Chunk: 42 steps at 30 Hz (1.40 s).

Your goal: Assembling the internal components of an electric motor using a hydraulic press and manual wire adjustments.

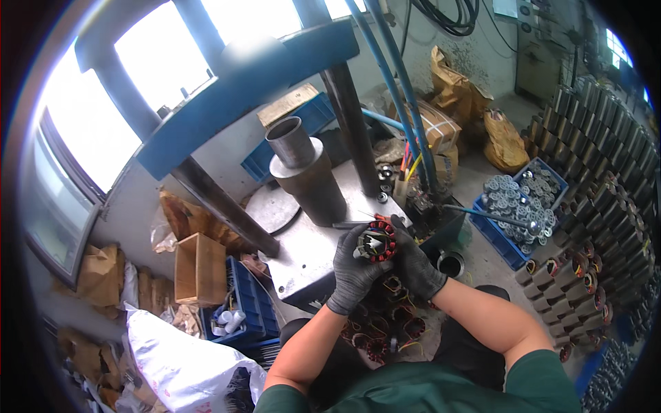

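Observation:
Both of my hands wear grey gloves and meet in front of me, over the near edge of the metal press table (292, 265). Between them is a motor stator (392, 241), a ring with red windings around an open centre and a few thin wires at its top. My left hand (353, 274) wraps the ring's left and lower side. On the right side, my right hand (418, 267) closes against it, its fingertips partly hidden. A thick stepped metal cylinder (313, 186) stands upright on the table beyond my hands. Below my hands lie several more wound stators (411, 325).
A blue press frame (255, 86) with dark columns rises over the table. At right, a blue crate (513, 256) holds metal end caps, beside stacked metal tubes (585, 148) and stator-filled housings (561, 292). A wooden box (200, 268), blue crate (258, 303) and white sack (182, 361) are at left.

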Motion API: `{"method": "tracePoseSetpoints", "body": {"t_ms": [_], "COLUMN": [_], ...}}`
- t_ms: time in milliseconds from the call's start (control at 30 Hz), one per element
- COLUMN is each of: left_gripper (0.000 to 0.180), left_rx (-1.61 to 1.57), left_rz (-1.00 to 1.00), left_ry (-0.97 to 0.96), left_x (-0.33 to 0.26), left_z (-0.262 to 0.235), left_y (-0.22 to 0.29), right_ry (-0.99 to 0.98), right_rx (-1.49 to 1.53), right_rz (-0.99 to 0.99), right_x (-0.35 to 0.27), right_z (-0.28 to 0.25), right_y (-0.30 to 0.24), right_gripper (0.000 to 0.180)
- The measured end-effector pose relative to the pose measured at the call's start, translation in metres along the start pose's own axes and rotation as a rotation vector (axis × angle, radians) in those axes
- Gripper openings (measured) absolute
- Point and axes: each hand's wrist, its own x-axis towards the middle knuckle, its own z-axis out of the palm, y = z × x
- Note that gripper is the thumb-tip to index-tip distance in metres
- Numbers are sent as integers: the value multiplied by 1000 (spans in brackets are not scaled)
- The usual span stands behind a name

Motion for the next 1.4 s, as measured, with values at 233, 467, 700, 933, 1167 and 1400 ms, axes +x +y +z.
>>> {"method": "tracePoseSetpoints", "body": {"t_ms": [233,467,700,933,1167,1400], "left_gripper": [71,63,67,90,91,103], "left_rx": [297,148,666,649,529,435], "left_rz": [296,319,136,-65,-78,118], "left_ry": [222,354,277,263,210,318], "left_x": [116,252,284,280,274,277], "left_z": [-69,-128,-146,-160,-148,-214], "left_y": [43,50,39,41,47,-13], "right_ry": [164,-41,-230,-308,-282,-395], "right_rx": [-128,-274,-722,-915,-857,-1003], "right_rz": [156,337,399,333,333,274], "right_x": [5,8,0,1,-6,-6], "right_z": [-29,-44,-38,-38,-31,-22], "right_y": [1,15,25,30,18,23], "right_gripper": [72,39,43,50,46,46]}}
